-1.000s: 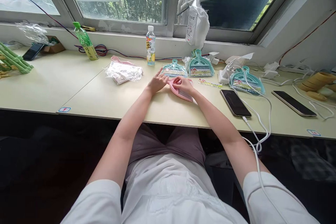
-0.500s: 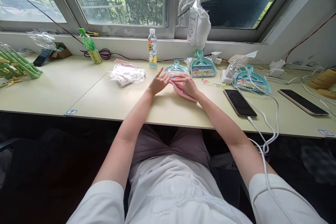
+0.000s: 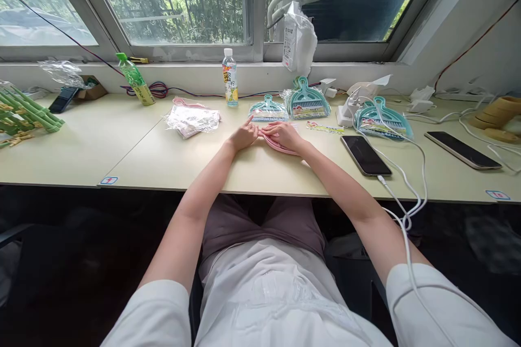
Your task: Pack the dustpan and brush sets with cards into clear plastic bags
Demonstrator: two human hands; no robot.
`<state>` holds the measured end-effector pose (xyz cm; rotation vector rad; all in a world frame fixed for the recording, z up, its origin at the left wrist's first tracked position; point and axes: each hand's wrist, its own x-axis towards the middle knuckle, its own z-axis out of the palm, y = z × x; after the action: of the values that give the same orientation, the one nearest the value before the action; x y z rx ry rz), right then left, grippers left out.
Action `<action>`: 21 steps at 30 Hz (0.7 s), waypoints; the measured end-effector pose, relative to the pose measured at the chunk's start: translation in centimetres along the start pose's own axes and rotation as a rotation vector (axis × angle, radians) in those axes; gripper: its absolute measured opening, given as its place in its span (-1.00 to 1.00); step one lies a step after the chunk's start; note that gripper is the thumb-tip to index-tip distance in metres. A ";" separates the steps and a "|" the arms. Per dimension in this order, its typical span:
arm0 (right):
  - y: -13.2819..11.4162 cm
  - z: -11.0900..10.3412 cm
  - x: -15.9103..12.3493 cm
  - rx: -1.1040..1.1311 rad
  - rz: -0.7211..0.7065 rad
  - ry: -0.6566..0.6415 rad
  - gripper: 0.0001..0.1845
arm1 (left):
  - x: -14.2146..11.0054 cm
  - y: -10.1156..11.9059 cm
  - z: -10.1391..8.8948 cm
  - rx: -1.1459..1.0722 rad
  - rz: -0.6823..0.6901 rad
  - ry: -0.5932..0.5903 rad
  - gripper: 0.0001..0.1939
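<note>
A pink dustpan, mostly covered by my hands, is held just over the table in front of me. My left hand pinches its narrow left end, with the fingers curled in. Over the top of the dustpan lies my right hand, its fingers bent round it and almost meeting the left fingertips. Right behind the hands is a teal dustpan-and-brush set in clear wrap. A second teal set stands beside it. To the left lies a pink set in crinkled plastic.
Upright near the sill stands a drink bottle, with a green bottle leaning further left. On the right are a phone on a white cable, a power strip, another teal set, a second phone and tape rolls.
My left fingers, stretched upward before, have curled in at the dustpan's end. The dustpan has turned flatter, less of it showing under my right hand. The view has shifted slightly.
</note>
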<state>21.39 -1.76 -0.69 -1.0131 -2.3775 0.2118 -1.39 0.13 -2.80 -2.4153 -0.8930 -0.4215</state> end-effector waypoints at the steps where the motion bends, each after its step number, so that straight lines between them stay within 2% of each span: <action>1: 0.0 0.0 0.1 0.024 0.006 0.005 -0.67 | 0.0 0.0 -0.1 -0.015 -0.014 0.001 -0.59; 7: 0.4 -2.2 0.6 0.322 0.060 0.007 -0.72 | 0.5 0.4 -1.4 -0.139 -0.152 0.097 -0.60; 11: 0.7 -3.5 0.6 0.314 0.178 0.046 -0.62 | 0.8 1.1 -2.8 -0.246 -0.161 0.163 -0.64; 13: 0.6 -3.7 0.4 0.362 0.239 -0.027 -0.56 | 0.7 1.3 -3.4 -0.273 -0.168 0.174 -0.66; 17: -0.1 -4.0 -0.2 0.623 0.314 -0.256 -0.38 | 0.5 1.4 -4.0 -0.307 -0.222 0.141 -0.64; 19: -0.6 -4.3 -0.4 0.676 0.345 -0.300 -0.41 | 0.8 1.5 -3.7 -0.339 -0.292 0.141 -0.56; 21: -1.0 -4.6 -0.5 0.692 0.375 -0.326 -0.46 | 1.4 1.8 -3.2 -0.430 -0.424 0.164 -0.45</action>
<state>23.51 -3.07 3.27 -1.1061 -2.0803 1.3193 0.53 -2.17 -0.28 -2.5005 -1.3537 -1.0475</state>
